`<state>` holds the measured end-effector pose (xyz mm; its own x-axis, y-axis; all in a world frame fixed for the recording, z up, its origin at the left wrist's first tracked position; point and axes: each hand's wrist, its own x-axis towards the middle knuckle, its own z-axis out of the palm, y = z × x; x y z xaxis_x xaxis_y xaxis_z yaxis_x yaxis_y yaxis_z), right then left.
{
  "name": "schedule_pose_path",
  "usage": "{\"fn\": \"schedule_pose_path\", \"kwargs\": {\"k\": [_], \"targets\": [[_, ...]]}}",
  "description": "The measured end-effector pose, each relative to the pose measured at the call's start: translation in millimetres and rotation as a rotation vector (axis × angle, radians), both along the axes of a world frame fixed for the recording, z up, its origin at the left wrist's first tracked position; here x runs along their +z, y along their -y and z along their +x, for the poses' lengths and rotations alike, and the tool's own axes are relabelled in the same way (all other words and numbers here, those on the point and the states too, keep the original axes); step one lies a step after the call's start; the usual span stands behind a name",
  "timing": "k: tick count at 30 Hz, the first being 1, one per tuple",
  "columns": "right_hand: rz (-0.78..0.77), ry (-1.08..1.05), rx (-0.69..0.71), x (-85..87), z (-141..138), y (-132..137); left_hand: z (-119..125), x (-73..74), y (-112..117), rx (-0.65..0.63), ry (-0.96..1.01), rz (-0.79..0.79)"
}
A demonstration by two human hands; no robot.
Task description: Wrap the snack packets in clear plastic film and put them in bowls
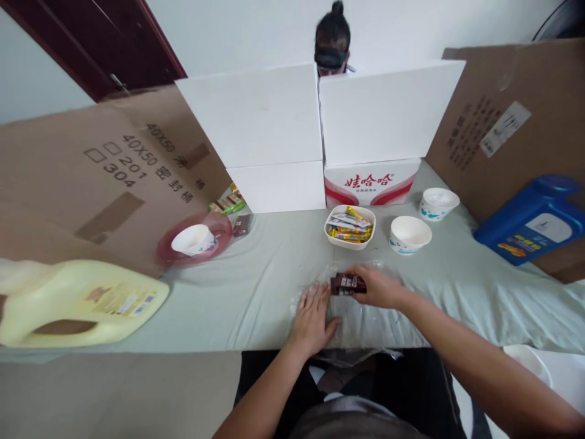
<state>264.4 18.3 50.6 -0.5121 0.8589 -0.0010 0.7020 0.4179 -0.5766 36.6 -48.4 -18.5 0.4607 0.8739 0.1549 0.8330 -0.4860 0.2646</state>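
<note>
My right hand (377,286) grips a small dark brown packet with white print (343,284), held just above a clear plastic bag (365,314). Flat on the left part of that bag lies my left hand (313,320), fingers stretched out, its fingertips close to the packet. The bag spreads over the green tablecloth and hangs past the front edge toward my lap. Beyond my hands stands a white square bowl (350,244) filled with yellow and white stick sachets. To its right is a paper bowl with blue print (410,235).
Another paper bowl (439,204) stands behind the first. A pink plate (222,230) carries a paper bowl (194,239) at left, beside a brown packet (242,225). A yellow jug (86,302) and a blue bottle (532,219) flank the table. White panels (274,134) separate me from a blindfolded person (333,39).
</note>
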Motion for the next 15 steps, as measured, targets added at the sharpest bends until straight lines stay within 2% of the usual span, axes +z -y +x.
{"fn": "schedule_pose_path", "kwargs": {"k": [2,5,7,9,12,15], "targets": [[0.073,-0.034,-0.11,14.8,7,-35,0,0.3,0,-0.007,-0.02,0.0],[0.157,0.025,-0.301,35.0,14,-99,0,-0.7,0,-0.003,-0.039,0.003],[0.168,0.065,-0.357,44.0,16,-135,-1,-1.6,1,0.003,-0.047,0.005],[0.166,0.103,-0.361,48.6,15,-157,-1,-2.0,0,0.001,-0.048,0.006],[0.201,0.136,-0.326,49.8,0,-156,-2,-1.5,-1,0.0,-0.028,0.005],[0.255,0.132,-0.204,46.0,-27,-114,-1,-1.3,0,0.007,-0.007,-0.01]]}}
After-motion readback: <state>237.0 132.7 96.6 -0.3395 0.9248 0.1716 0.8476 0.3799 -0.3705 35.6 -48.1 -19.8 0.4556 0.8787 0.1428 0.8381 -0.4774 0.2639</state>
